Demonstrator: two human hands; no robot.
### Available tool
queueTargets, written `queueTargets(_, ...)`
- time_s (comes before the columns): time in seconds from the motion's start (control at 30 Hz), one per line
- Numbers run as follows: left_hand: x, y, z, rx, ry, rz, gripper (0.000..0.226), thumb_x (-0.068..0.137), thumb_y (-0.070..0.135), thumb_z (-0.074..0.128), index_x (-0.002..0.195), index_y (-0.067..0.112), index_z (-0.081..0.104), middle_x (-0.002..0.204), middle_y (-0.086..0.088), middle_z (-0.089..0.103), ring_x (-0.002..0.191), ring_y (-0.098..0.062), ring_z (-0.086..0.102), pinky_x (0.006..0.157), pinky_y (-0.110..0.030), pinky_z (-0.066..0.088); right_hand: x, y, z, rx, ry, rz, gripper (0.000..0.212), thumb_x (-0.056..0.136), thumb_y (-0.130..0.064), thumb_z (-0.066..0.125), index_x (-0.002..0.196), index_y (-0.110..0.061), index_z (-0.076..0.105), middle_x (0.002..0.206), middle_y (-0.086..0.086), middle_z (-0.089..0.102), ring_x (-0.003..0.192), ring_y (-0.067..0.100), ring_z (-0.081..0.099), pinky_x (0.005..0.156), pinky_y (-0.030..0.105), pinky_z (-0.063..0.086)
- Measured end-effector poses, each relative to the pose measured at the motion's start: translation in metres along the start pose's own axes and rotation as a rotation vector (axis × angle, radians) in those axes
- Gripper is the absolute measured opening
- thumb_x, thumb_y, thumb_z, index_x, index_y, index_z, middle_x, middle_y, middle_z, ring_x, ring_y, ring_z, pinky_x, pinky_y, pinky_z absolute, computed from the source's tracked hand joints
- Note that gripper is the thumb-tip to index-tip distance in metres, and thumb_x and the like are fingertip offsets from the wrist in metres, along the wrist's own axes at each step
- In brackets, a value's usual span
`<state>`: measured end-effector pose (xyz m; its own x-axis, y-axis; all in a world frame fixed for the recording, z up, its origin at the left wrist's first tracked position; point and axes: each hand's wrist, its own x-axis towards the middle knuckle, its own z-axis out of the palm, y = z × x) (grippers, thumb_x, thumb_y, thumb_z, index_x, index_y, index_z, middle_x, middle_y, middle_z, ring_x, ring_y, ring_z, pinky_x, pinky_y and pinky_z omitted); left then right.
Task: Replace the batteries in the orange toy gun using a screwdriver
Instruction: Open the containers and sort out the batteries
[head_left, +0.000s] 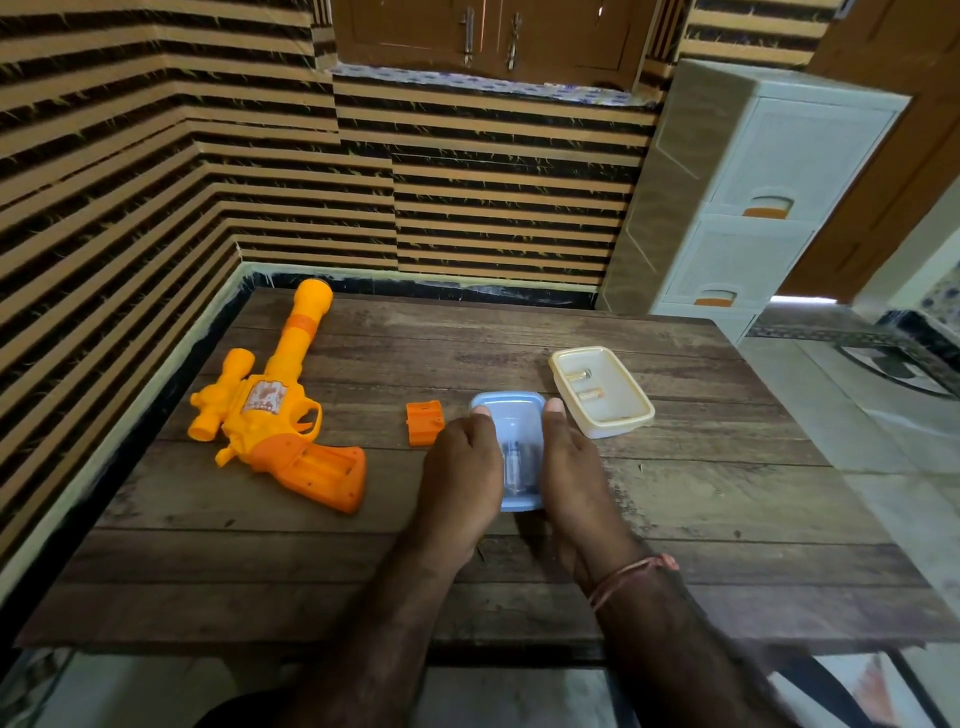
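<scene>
From the head camera, the wooden table (675, 488) fills the lower half of the frame, set against a wall of striped panels.

The orange toy gun (280, 410) lies flat on the left part of the table. Its long axis runs on a diagonal: the barrel points toward the upper middle of the frame, its flared muzzle close to the table's far edge, and the grip reaches toward the lower right. The scope tube lies along the gun's left side, parallel to the barrel. The battery bay in the grip faces up and is open. Its darker orange battery cover (424, 423) lies apart from the gun, on the table between the grip and the hands.

At frame centre both hands clasp a pale blue container (514, 431), whose long axis runs from near to far. The left hand (460, 478) grips its left side and the right hand (574, 480) its right side, each with the thumb laid on top at the far corners. Cylindrical batteries (513, 460) show dimly through the lid.

Just right of the blue one, nearly touching its far right corner, sits a cream container (623, 423), open, with two batteries inside. A thread band circles the right wrist.
</scene>
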<state>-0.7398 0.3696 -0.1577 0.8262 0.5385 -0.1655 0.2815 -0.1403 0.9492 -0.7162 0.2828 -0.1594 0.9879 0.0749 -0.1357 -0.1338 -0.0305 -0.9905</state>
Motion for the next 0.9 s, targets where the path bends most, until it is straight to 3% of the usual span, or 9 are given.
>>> queueTargets(0.1, -0.0016, 0.0039, -0.0034, -0.047, 0.001, -0.003, 0.041, 0.103, 0.039, 0.036, 0.075, 0.018, 0.057, 0.082, -0.006, 0.064, 0.077, -0.022, 0.061, 0.068, -0.033, 0.046, 0.0018, -0.0012, -0.0017, 0.008, -0.052, 0.023, 0.046, 0.103, -0.044, 0.037, 0.084, -0.015, 0.068, 0.076, 0.0, 0.074, 0.066, 0.005, 0.071, 0.059, 0.021, 0.055)
queueTargets(0.2, -0.0042, 0.0058, -0.0062, -0.071, -0.02, 0.021, 0.048, 0.103, 0.049, 0.033, 0.074, 0.018, 0.056, 0.074, -0.001, 0.062, 0.066, -0.012, 0.058, 0.058, -0.027, 0.042, 0.0001, 0.0007, 0.0002, -0.005, -0.067, -0.002, 0.047, 0.103, -0.044, 0.035, 0.085, -0.015, 0.068, 0.081, 0.005, 0.074, 0.073, 0.013, 0.072, 0.07, 0.033, 0.059)
queueTargets(0.4, -0.0034, 0.0079, -0.0087, -0.095, -0.029, 0.03, 0.048, 0.102, 0.051, 0.032, 0.079, 0.018, 0.058, 0.076, -0.002, 0.064, 0.067, -0.013, 0.061, 0.056, -0.027, 0.044, -0.0005, 0.0012, 0.0038, 0.016, -0.043, 0.007, 0.047, 0.103, -0.045, 0.035, 0.085, -0.014, 0.066, 0.075, 0.002, 0.073, 0.065, 0.009, 0.071, 0.06, 0.027, 0.056)
queueTargets(0.57, -0.0021, 0.0068, -0.0073, -0.1, -0.04, -0.009, 0.05, 0.102, 0.053, 0.031, 0.079, 0.018, 0.059, 0.08, -0.008, 0.068, 0.078, -0.025, 0.067, 0.071, -0.04, 0.054, -0.0014, 0.0001, 0.0021, 0.023, -0.08, 0.014, 0.047, 0.102, -0.046, 0.035, 0.089, -0.012, 0.066, 0.079, 0.003, 0.073, 0.066, 0.007, 0.071, 0.059, 0.025, 0.056)
queueTargets(0.73, 0.0003, 0.006, -0.0081, -0.128, -0.005, -0.023, 0.051, 0.101, 0.052, 0.035, 0.082, 0.012, 0.061, 0.077, -0.007, 0.066, 0.068, -0.017, 0.064, 0.055, -0.027, 0.046, -0.0026, 0.0002, 0.0028, 0.0, -0.064, -0.018, 0.053, 0.102, -0.049, 0.036, 0.082, -0.013, 0.069, 0.089, 0.015, 0.075, 0.084, 0.028, 0.073, 0.079, 0.048, 0.059)
queueTargets(0.83, 0.0018, 0.0045, -0.0083, -0.176, 0.007, -0.048, 0.049, 0.101, 0.048, 0.04, 0.078, 0.012, 0.062, 0.071, -0.004, 0.066, 0.063, -0.014, 0.063, 0.054, -0.025, 0.047, -0.0009, 0.0046, -0.0023, -0.117, -0.12, -0.043, 0.051, 0.101, -0.047, 0.041, 0.083, -0.009, 0.07, 0.085, 0.013, 0.075, 0.08, 0.027, 0.073, 0.071, 0.041, 0.058)
queueTargets(0.9, 0.0049, 0.0035, -0.0089, -0.206, -0.002, -0.059, 0.046, 0.101, 0.047, 0.042, 0.077, 0.014, 0.063, 0.073, -0.005, 0.067, 0.067, -0.017, 0.066, 0.063, -0.031, 0.052, 0.0001, 0.0063, -0.005, -0.14, -0.14, -0.026, 0.037, 0.099, -0.037, 0.051, 0.087, -0.008, 0.071, 0.082, 0.01, 0.075, 0.075, 0.023, 0.073, 0.061, 0.034, 0.054)
